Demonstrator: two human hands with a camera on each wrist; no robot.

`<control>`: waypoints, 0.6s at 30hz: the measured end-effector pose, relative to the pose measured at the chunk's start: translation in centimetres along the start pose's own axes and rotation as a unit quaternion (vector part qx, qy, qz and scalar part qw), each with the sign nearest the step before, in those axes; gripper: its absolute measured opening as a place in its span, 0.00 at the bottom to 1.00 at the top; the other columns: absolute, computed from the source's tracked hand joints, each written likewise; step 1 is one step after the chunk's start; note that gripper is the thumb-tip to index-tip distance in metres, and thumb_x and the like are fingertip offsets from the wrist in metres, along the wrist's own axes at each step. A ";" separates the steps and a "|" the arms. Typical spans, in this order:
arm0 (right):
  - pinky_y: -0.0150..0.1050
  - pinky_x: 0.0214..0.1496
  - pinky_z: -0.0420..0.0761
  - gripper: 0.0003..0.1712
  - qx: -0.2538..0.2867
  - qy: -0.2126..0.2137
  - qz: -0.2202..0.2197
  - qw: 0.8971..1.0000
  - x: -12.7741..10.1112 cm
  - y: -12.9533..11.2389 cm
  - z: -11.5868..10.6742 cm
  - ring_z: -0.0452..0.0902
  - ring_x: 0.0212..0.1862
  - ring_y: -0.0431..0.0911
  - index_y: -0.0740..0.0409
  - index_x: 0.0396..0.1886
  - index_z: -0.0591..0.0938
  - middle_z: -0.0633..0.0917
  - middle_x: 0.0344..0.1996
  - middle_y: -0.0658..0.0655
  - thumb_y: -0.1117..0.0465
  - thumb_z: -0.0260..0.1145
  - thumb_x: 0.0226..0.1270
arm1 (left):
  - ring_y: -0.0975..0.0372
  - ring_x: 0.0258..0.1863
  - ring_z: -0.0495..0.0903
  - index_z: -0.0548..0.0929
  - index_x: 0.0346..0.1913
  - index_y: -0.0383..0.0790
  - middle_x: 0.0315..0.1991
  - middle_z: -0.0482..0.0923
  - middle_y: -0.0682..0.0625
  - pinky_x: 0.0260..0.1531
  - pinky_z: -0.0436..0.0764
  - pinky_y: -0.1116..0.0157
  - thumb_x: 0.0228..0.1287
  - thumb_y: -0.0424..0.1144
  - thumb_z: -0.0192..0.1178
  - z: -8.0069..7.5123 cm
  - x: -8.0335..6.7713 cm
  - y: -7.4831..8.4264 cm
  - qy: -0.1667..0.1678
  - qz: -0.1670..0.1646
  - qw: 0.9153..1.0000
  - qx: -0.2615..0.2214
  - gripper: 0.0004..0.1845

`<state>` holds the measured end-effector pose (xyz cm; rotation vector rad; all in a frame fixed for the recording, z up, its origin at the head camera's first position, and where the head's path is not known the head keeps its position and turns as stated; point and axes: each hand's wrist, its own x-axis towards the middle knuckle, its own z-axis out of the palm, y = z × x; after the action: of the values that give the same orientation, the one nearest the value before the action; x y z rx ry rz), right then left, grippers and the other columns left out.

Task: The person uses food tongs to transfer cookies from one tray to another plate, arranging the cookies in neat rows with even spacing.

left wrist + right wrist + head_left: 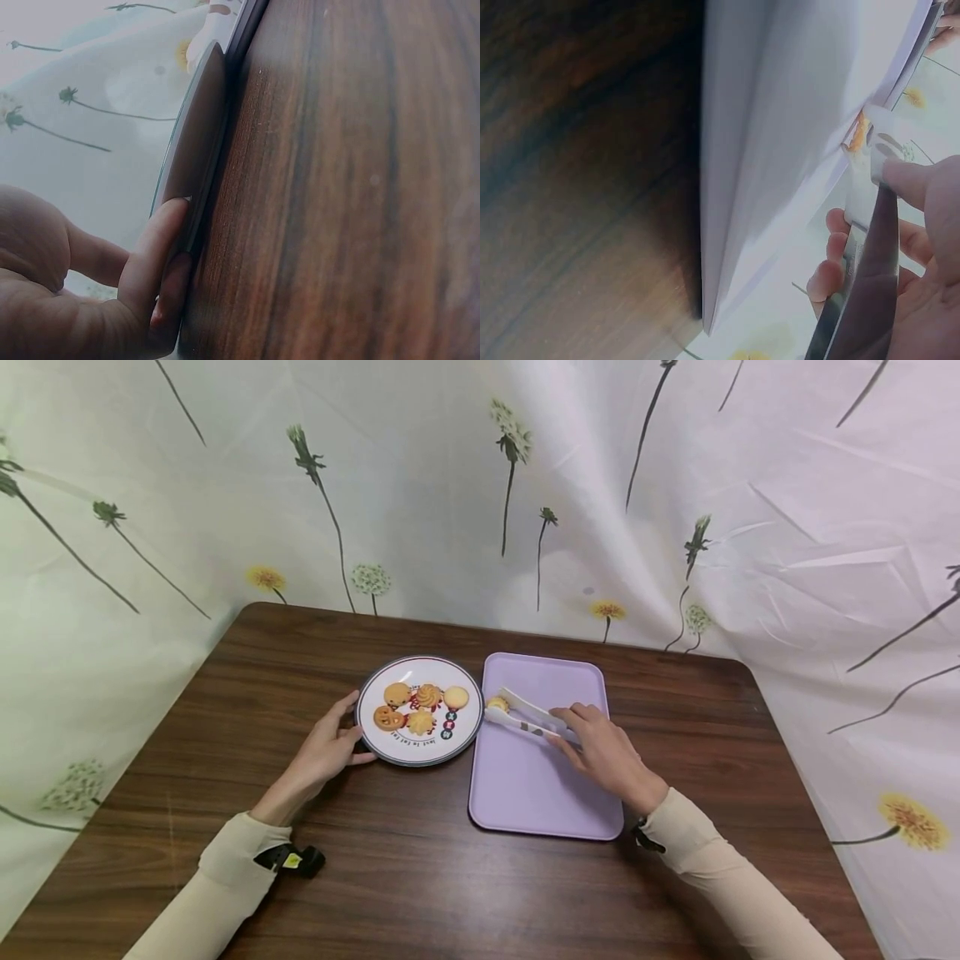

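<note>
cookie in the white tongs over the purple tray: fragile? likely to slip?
Probably brittle: the small piped golden cookie looks thin and ridged, so hard squeezing may crumble it. Likely light. The white plastic tongs, held by the right hand, look smooth, so it might slip.

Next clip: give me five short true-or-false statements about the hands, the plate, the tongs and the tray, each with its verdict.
1. The left hand touches the plate rim. True.
2. The right hand holds white tongs. True.
3. The tongs grip a cookie over the purple tray. True.
4. The plate is empty. False: five cookies lie on it.
5. The tray sits left of the plate. False: it sits to the right.
</note>
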<state>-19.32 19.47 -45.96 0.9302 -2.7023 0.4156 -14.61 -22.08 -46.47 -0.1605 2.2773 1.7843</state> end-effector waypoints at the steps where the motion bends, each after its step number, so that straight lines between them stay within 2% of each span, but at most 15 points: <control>1: 0.49 0.36 0.88 0.22 -0.001 0.000 0.001 1.000 0.0 0.0 0.0 0.80 0.39 0.50 0.57 0.59 0.85 0.87 0.41 0.56 0.50 0.71 0.72 | 0.38 0.68 0.69 0.36 0.86 0.40 0.84 0.39 0.29 0.49 0.93 0.67 0.82 0.26 0.36 0.0 0.0 0.0 0.001 0.000 1.000 -0.001 0.36; 8: 0.51 0.37 0.89 0.23 0.005 -0.006 0.017 1.000 -0.2 -0.2 0.0 0.81 0.41 0.51 0.56 0.61 0.84 0.87 0.42 0.56 0.49 0.70 0.73 | 0.39 0.68 0.69 0.37 0.86 0.41 0.83 0.40 0.28 0.49 0.93 0.67 0.82 0.26 0.36 0.0 0.1 -0.1 0.002 0.001 1.000 -0.001 0.36; 18: 0.52 0.39 0.89 0.22 0.023 0.009 0.020 1.000 -0.5 0.1 0.2 0.82 0.42 0.52 0.57 0.59 0.85 0.87 0.42 0.56 0.51 0.70 0.73 | 0.39 0.67 0.70 0.37 0.86 0.40 0.83 0.40 0.29 0.49 0.93 0.68 0.83 0.27 0.35 0.1 0.0 0.1 0.002 0.002 1.000 0.000 0.36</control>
<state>-19.06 19.74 -46.29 0.8829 -2.7096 0.4934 -14.59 -22.02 -46.41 -0.1592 2.2821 1.7890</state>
